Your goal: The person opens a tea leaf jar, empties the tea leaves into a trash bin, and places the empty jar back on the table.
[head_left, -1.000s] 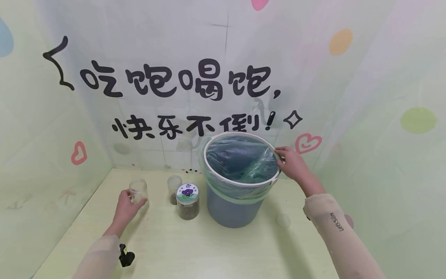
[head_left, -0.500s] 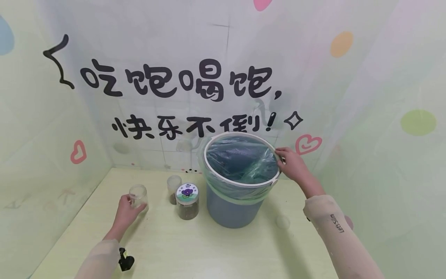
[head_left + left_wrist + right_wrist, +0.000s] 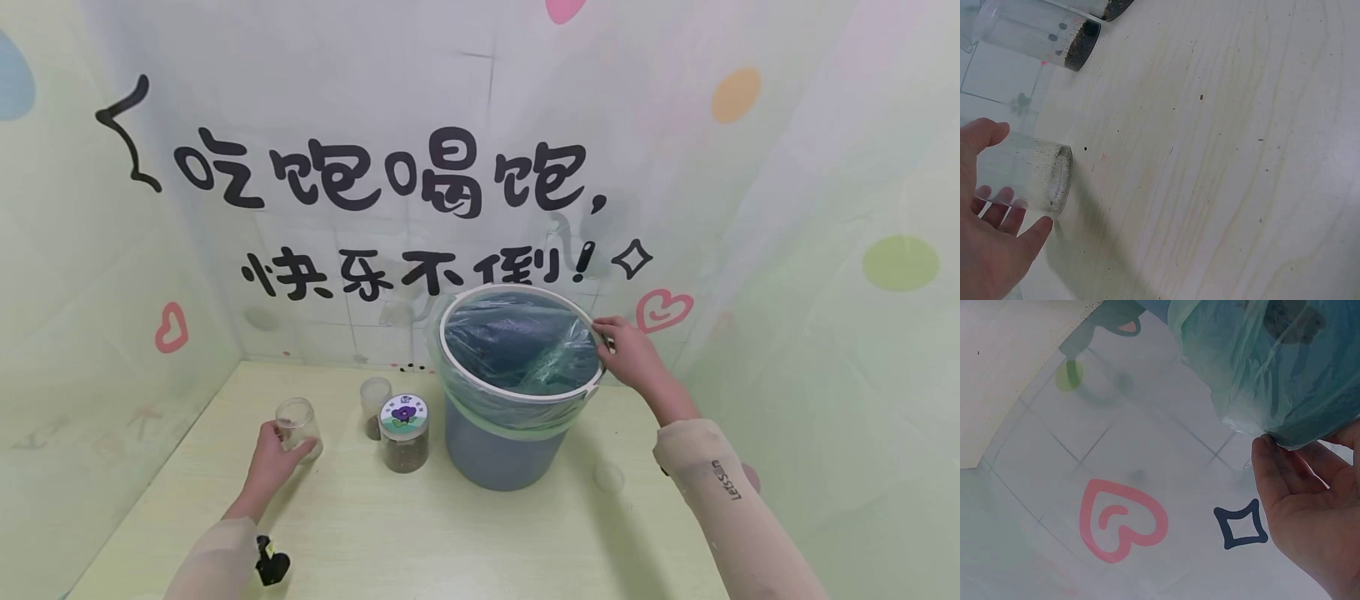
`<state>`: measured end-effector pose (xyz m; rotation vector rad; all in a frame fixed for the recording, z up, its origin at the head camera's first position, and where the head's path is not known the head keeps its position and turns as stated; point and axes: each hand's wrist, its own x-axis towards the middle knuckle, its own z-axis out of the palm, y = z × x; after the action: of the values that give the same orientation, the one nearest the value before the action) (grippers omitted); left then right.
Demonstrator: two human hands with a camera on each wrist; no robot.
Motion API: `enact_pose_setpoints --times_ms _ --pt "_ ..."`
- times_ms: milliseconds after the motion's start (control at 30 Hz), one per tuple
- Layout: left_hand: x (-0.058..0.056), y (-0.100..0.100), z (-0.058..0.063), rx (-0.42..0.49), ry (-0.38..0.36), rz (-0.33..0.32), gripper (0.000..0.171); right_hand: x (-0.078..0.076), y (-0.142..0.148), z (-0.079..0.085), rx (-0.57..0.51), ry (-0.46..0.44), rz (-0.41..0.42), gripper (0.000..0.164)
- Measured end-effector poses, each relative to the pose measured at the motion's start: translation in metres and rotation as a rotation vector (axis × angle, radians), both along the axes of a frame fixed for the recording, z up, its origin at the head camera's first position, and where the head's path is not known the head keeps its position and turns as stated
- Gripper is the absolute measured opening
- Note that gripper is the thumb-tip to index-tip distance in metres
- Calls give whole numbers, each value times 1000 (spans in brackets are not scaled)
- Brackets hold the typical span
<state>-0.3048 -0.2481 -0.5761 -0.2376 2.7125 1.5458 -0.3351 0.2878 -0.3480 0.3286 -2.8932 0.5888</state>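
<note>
A small clear jar [image 3: 300, 429] is held by my left hand [image 3: 270, 462], thumb at the front and fingers behind. In the left wrist view, bits cling inside the jar near its base [image 3: 1060, 178], which is close over the table. My right hand [image 3: 633, 354] pinches the pale rim of a blue trash bin [image 3: 502, 454] at its right side. A thin green bag [image 3: 1229, 381] lines the bin and folds over the rim, with my right fingertips pressing on it.
A jar with a flower-printed lid [image 3: 403, 414] and dark contents stands left of the bin. Behind it is another clear jar [image 3: 373, 400] with dark material at its bottom. A clear round piece [image 3: 609, 477] lies right of the bin.
My left hand has moved slightly down with the clear jar, which now leans a little. The right hand and the bin have stayed in place.
</note>
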Motion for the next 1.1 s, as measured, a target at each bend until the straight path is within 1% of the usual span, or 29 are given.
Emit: enact_pose_setpoints --times_ms 200,467,733,800,1100 --pt "1 -1 6 3 -37 3 89 1 0 1 -3 -10 -4 41" --pt "6 -1 15 17 -16 -1 89 1 0 0 -2 -8 -2 41" --pt "7 -3 21 -14 37 0 91 4 0 1 -18 15 10 41" --pt "7 -3 23 -22 55 -2 91 5 -1 1 -15 36 17 40" --pt "6 -3 35 -62 145 -12 89 5 -1 1 -15 -1 5 41"
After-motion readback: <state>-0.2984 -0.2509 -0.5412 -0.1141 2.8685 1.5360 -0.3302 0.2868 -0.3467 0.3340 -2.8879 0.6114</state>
